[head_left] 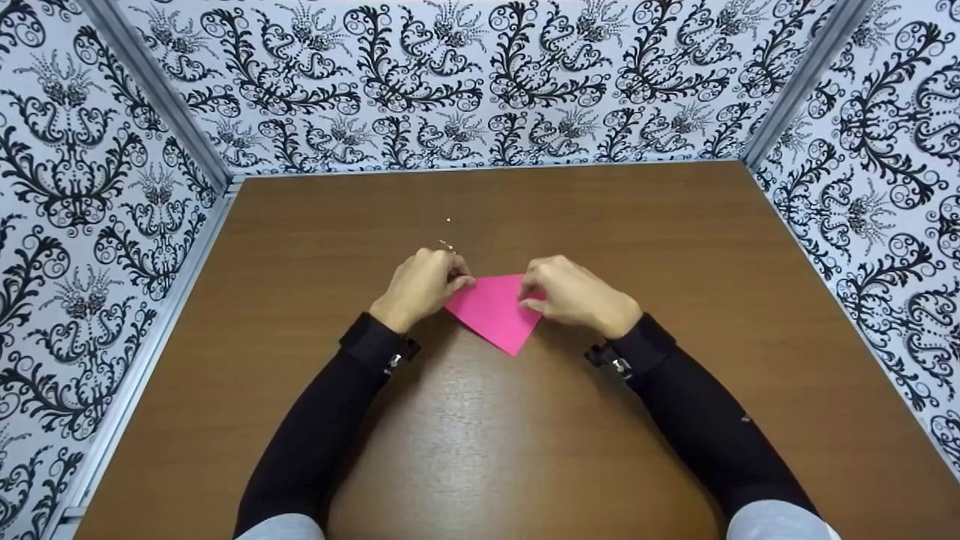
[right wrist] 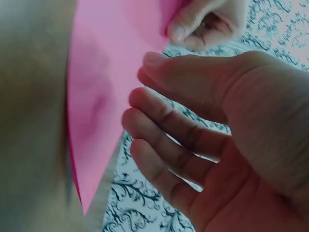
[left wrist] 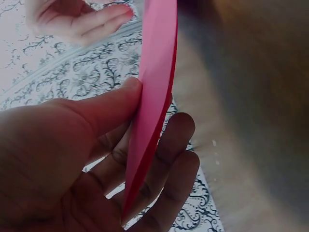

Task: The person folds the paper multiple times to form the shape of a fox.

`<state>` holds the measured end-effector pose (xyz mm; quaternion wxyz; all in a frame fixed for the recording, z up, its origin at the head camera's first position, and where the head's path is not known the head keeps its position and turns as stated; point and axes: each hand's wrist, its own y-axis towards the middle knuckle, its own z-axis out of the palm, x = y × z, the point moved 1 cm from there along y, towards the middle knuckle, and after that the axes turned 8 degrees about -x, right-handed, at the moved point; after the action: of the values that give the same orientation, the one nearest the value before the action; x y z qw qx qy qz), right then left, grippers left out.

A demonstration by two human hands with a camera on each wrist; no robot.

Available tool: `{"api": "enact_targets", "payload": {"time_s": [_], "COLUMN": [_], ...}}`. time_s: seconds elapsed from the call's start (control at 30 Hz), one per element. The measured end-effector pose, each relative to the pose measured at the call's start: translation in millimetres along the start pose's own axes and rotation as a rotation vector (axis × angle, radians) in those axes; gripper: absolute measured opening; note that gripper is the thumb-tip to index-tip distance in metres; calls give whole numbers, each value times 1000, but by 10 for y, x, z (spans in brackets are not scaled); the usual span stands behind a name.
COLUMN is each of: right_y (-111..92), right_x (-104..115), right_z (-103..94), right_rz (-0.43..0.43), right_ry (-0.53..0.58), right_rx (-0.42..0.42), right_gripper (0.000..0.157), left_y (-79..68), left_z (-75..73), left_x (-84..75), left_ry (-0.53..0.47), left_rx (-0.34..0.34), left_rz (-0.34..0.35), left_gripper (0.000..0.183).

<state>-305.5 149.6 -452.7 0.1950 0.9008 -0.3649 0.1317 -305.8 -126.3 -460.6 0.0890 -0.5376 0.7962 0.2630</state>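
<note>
You have a brown wood-grain tabletop point(head_left: 480, 427) before you; small pale flecks point(head_left: 448, 220) lie on it, toward eleven o'clock from its centre.

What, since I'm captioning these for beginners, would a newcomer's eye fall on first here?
Most likely the bright pink paper, near the middle of the head view, with the left hand pinching one side and the right hand at the other. Next, probably, the black-and-white scrollwork panels rising behind the brown table and along both sides.
</note>
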Motion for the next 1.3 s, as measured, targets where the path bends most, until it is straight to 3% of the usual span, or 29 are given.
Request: {"api": "enact_targets", "payload": {"time_s": [0.17,0.67,1.07,1.3], "right_y": [7,-24,-63,-72], "right_x": [17,50,13,-18], "right_z": [114,154,153,148], "right_rz": [-3,11,14,-3], "right_ry": [3,-35,-33,-39], "right_rx": [63,48,26,11], "right_gripper": [4,5,4,2], "left_y": [-9,-54,-219,-329], "left_z": [39,-52,-28,26], "left_x": [32,24,-206,-225], "left_ry": [20,88,97,107], "left_rx": [-5,-45,39,121], "left_rz": [7,63,238,234], "left_gripper": [14,10,15,15]}}
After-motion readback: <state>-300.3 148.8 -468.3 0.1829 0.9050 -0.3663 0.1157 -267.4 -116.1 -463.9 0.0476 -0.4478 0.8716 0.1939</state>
